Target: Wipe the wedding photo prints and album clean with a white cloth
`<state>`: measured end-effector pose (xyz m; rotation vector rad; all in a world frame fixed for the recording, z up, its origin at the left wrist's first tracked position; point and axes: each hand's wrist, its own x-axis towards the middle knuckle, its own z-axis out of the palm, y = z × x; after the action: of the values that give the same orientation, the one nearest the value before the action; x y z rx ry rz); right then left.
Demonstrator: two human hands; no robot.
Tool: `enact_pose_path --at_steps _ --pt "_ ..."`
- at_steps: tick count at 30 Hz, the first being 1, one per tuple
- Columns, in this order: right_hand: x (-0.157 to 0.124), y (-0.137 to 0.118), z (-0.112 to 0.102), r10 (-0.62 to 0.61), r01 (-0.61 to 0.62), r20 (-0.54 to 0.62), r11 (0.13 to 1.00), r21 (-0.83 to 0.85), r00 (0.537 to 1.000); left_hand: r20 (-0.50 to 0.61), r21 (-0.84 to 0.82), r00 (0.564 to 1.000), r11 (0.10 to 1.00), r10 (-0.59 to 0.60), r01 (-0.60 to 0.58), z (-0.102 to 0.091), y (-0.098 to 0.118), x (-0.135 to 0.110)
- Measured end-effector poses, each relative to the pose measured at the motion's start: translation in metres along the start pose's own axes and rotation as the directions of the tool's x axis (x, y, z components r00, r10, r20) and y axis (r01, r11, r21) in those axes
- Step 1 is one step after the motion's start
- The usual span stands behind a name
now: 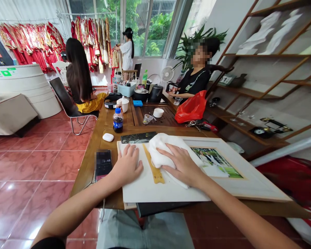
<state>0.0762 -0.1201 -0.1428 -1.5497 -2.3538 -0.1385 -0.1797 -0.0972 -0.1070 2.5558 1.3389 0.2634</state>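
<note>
My right hand is curled over a bunched white cloth and presses it onto a white board. My left hand lies on the board's left side, palm down with fingers apart. Between the hands, a gold-coloured strip with a notched end runs along the board, its upper part partly beside the cloth. To the right, a white picture frame holds a photo of people in white and dark clothes on grass. The cloth and my right hand hide part of the frame.
Left of the board lie a phone and a white earbud case. Behind stand a cola bottle, a white bowl and a red plastic bag. A person in black sits at the table's far right.
</note>
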Motion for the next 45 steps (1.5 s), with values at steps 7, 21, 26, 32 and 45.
enact_pose_path --at_steps 7,21,26,32,45 --pt "-0.047 -0.025 -0.008 -0.171 0.169 -0.075 0.985 -0.032 0.982 -0.005 0.011 1.0 1.0 0.0 0.0 0.002 -0.001 0.0" --pt "-0.029 -0.032 -0.012 -0.114 0.114 0.053 0.993 0.0 0.992 0.0 0.012 1.0 1.0 0.023 -0.023 0.001 -0.003 0.001" --pt "0.013 -0.021 -0.005 0.021 -0.023 0.106 1.0 0.017 0.994 0.003 0.0 1.0 1.0 0.022 -0.022 -0.002 -0.002 0.0" --pt "0.042 -0.01 -0.004 0.019 -0.023 0.105 0.999 0.035 0.994 0.014 0.01 1.0 1.0 0.012 -0.012 -0.004 0.0 -0.001" --pt "-0.034 -0.027 -0.02 -0.229 0.219 0.09 0.969 0.111 0.969 0.003 0.016 1.0 1.0 -0.007 0.007 0.001 0.0 -0.002"
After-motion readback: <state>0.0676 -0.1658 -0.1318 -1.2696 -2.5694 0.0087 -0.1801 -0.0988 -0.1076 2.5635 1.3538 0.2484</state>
